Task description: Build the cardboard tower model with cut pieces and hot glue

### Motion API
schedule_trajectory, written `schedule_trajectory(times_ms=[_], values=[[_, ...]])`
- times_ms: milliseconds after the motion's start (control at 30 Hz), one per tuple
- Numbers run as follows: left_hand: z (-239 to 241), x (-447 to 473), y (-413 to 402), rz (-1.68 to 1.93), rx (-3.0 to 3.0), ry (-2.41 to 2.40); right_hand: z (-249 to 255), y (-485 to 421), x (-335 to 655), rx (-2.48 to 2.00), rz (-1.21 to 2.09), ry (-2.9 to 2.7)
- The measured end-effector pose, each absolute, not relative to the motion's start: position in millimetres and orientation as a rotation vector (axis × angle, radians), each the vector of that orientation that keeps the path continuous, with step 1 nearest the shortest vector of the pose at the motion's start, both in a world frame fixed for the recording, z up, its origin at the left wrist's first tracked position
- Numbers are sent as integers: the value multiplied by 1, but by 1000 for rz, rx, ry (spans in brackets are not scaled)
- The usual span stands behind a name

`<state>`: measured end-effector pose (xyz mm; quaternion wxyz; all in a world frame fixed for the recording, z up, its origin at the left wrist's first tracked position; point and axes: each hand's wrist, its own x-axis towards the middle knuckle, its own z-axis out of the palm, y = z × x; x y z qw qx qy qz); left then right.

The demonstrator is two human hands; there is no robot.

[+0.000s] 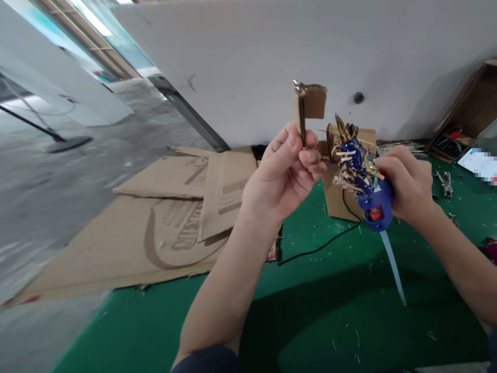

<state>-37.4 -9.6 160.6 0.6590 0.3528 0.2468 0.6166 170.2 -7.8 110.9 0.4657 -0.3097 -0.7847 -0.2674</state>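
My left hand (287, 171) pinches a small folded cardboard piece (313, 101) and holds it up in front of the wall. Shiny glue runs along the top edge of that piece. In my right hand (407, 181) is a blue hot glue gun (378, 204), its fingers wrapped around the handle. The gun's metal nozzle points up toward the cardboard piece, apart from it. Dried glue and scraps crust the gun's front. A pale glue stick (394, 269) sticks out of its rear. Behind the gun stands a cardboard construction (337, 199), partly hidden.
Large flattened cardboard sheets (128, 238) lie at the left, overhanging the green table (310, 326). A black cord (318, 251) crosses the tabletop. Pliers (446, 184), a wooden box (466, 114) and a blurred white sheet (479, 163) are at the right. A white wall (252, 67) rises behind.
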Motion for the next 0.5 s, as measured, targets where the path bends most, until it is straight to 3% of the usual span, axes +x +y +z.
schedule_trajectory(times_ms=[267,500], values=[[156,-62,-3,1525,994,612,129,-7,201,-743,-698,-1729],[162,-63,-7,1573,997,590,145,17,271,-1234,-828,-1938]])
